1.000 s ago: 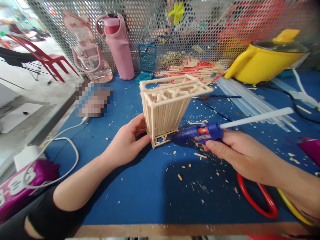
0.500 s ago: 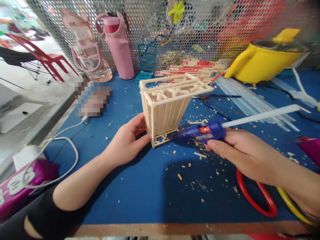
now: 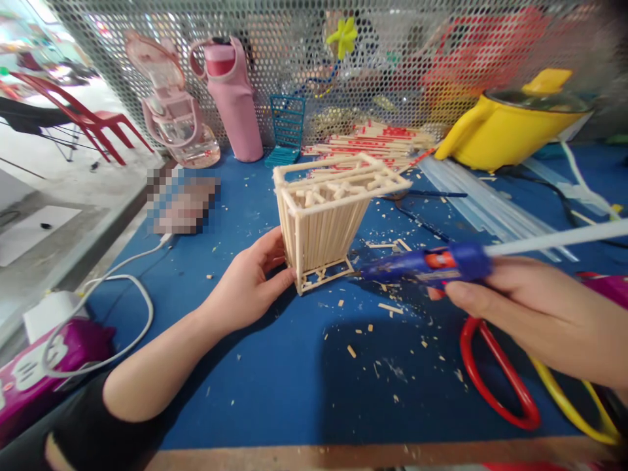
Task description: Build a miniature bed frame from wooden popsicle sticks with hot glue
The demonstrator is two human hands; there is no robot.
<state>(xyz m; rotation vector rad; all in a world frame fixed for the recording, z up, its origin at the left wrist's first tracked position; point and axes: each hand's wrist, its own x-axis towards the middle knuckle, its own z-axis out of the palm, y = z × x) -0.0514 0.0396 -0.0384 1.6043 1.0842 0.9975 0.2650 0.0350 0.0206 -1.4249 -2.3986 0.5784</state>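
Observation:
A box-like frame of pale wooden sticks [image 3: 326, 229] stands upright on the blue tabletop [image 3: 275, 386]. My left hand [image 3: 252, 278] grips its lower left corner, thumb in front and fingers partly hidden behind. In my right hand [image 3: 510, 304] is a blue glue gun [image 3: 424, 265], with a long translucent glue stick [image 3: 554, 237] coming out of its back. The gun's nozzle points left, close to the frame's lower right corner; whether it touches is too blurred to tell. Short stick pieces lie inside the frame's top and bottom.
Behind are a pink bottle [image 3: 238, 111], a clear bottle [image 3: 184, 131], red-marked sticks [image 3: 373, 140], glue sticks [image 3: 495, 203] and a yellow pot [image 3: 510, 127]. Red-handled scissors [image 3: 524, 409] lie below my right hand. A phone [image 3: 186, 203] and white cable [image 3: 150, 307] are left.
My right hand has drawn the glue gun to the right, its nozzle moving from the frame's bottom edge out past the lower right corner. My left hand keeps its hold.

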